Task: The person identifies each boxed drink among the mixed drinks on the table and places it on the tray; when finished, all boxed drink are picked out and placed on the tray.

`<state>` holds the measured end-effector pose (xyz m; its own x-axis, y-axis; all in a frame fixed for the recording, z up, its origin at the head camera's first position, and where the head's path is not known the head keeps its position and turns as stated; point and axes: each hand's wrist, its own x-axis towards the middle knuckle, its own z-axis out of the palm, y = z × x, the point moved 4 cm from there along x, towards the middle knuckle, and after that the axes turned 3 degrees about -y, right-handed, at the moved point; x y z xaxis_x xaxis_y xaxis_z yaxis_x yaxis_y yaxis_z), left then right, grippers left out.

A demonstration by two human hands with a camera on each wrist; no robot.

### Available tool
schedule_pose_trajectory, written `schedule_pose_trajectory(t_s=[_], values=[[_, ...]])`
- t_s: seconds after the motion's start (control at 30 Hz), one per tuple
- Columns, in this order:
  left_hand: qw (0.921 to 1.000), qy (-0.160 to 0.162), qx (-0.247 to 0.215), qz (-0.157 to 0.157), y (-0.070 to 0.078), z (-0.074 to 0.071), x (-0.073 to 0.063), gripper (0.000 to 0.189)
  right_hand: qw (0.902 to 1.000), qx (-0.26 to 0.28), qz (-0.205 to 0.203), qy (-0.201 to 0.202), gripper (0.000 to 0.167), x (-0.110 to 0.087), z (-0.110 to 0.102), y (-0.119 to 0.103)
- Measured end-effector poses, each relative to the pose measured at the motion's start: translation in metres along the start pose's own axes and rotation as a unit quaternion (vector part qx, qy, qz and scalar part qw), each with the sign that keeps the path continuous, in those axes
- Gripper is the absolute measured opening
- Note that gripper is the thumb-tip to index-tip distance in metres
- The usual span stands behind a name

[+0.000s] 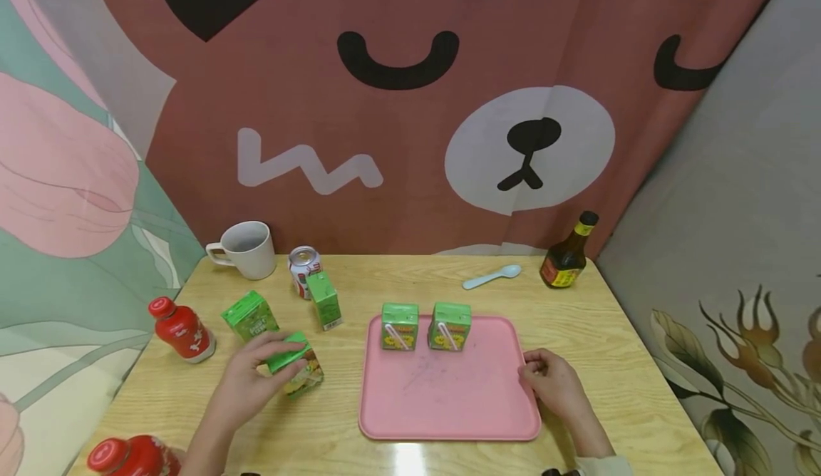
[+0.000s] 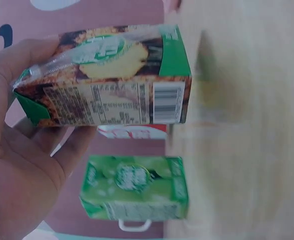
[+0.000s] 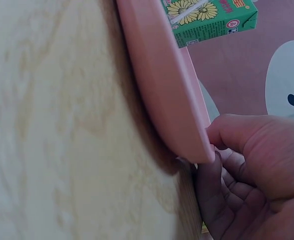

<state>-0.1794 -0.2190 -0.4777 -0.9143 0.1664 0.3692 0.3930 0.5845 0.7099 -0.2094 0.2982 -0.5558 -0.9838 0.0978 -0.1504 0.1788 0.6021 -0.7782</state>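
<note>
My left hand [image 1: 246, 380] grips a green-topped juice box [image 1: 298, 366] by its sides, left of the pink tray [image 1: 462, 405]. In the left wrist view that juice box [image 2: 116, 75] shows a brown printed face and a barcode. My right hand [image 1: 559, 383] pinches the tray's right rim between thumb and fingers, as the right wrist view shows at the tray edge [image 3: 174, 100]. Two green drink cartons stand upright at the tray's back: a left carton [image 1: 400, 327] and a right carton [image 1: 450, 327]. Beyond the left hand stands a green apple juice box [image 1: 251, 316].
Another green box [image 1: 323, 301] stands before a soda can [image 1: 304, 271]. A white mug [image 1: 249, 250] is at the back left. Red bottles [image 1: 182, 329] line the left side. A pale blue spoon [image 1: 492, 276] and a dark sauce bottle [image 1: 569, 251] lie and stand at the back right.
</note>
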Motion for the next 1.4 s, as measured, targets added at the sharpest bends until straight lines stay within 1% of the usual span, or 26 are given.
schedule_pose_trajectory(t_s=[0.13,0.27,0.4,0.63,0.8,0.93,1.03,1.13,1.3,1.4], values=[[0.9986,-0.016,-0.026,0.044,0.015,0.004,0.01,0.029,1.0,0.001,0.003,-0.001,0.028,0.0,0.001,0.0],[0.995,-0.03,-0.037,0.088,0.03,0.009,0.021,0.029,1.0,-0.002,0.004,0.002,0.028,0.0,0.0,-0.001],[0.9907,-0.052,-0.057,0.112,0.04,0.016,0.03,0.029,1.0,-0.006,0.003,0.004,0.027,0.0,0.0,-0.001],[0.9849,-0.088,-0.082,0.125,0.048,0.03,0.039,0.027,0.9999,-0.013,0.01,-0.001,0.029,0.002,0.0,0.0],[0.9818,-0.121,-0.079,0.123,0.054,0.041,0.048,0.025,0.9999,-0.014,0.002,0.0,0.029,0.002,-0.001,0.0],[0.9753,-0.152,-0.092,0.131,0.058,0.052,0.054,0.024,0.9998,-0.019,-0.005,0.003,0.03,0.002,-0.002,0.0],[0.97,-0.171,-0.104,0.138,0.06,0.062,0.057,0.026,0.9998,-0.02,-0.003,0.002,0.03,0.001,-0.002,0.0],[0.9667,-0.185,-0.102,0.144,0.062,0.07,0.058,0.025,0.9998,-0.02,0.002,0.0,0.029,0.001,-0.001,0.001],[0.9632,-0.197,-0.082,0.164,0.067,0.081,0.062,0.025,0.9998,-0.02,0.008,0.001,0.028,0.0,0.0,0.0],[0.96,-0.207,-0.081,0.17,0.069,0.086,0.064,0.025,0.9997,-0.019,0.011,0.001,0.029,0.0,0.0,0.0]])
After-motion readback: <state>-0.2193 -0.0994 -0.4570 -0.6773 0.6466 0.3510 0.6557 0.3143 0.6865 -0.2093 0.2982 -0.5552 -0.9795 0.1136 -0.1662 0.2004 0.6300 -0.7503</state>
